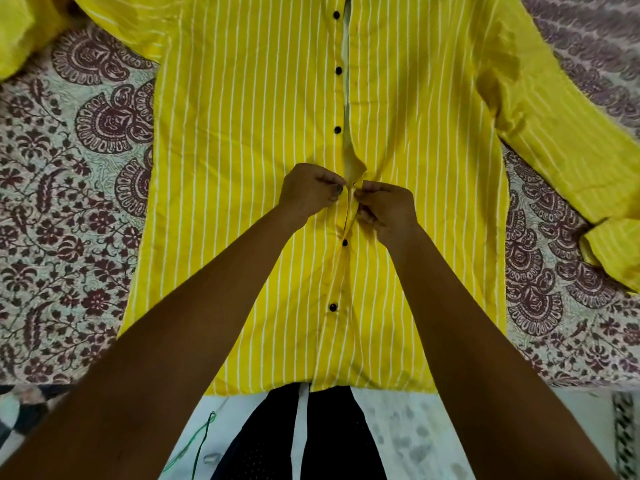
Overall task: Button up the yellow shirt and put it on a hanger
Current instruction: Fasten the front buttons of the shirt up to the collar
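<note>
The yellow shirt (242, 209) lies flat, front up, on the patterned bedspread (69, 209). The left hand (310, 192) and right hand (386, 211) meet fingertip to fingertip at mid-placket. Each hand has curled fingers pinching the front edge on its own side. On the near side of the hands, the lower buttons (344, 242) sit on a closed placket. Beyond the hands, the upper buttons (338, 129) sit beside an open gap.
</note>
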`<action>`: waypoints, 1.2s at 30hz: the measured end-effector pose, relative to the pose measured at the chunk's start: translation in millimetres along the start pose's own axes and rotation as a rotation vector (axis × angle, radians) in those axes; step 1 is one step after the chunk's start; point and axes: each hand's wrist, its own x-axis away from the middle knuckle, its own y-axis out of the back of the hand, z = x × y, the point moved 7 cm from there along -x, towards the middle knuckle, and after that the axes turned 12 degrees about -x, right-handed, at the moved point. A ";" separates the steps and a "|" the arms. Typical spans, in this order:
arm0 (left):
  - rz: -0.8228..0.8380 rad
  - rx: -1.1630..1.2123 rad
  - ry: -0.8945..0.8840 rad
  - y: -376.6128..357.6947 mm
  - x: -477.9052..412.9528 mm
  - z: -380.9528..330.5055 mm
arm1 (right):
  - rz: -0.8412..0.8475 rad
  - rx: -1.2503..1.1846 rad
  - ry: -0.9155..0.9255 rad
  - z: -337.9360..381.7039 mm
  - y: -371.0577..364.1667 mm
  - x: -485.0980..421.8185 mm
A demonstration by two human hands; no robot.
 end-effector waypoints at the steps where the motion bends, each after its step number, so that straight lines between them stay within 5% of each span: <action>1: 0.003 -0.002 -0.006 -0.2 0.1 -0.2 | 0.010 -0.010 0.010 0.5 -1.2 1.2; 16: -0.065 -0.021 -0.028 1.2 2.3 4.5 | -0.074 0.176 0.233 5.7 -5.5 -2.8; 28: -0.165 -0.028 -0.032 2.7 5.1 4.2 | -0.006 0.673 0.804 19.8 -24.4 35.8; 36: -0.145 -0.109 -0.090 3.8 3.7 2.3 | 0.047 0.686 0.704 21.1 -24.6 22.7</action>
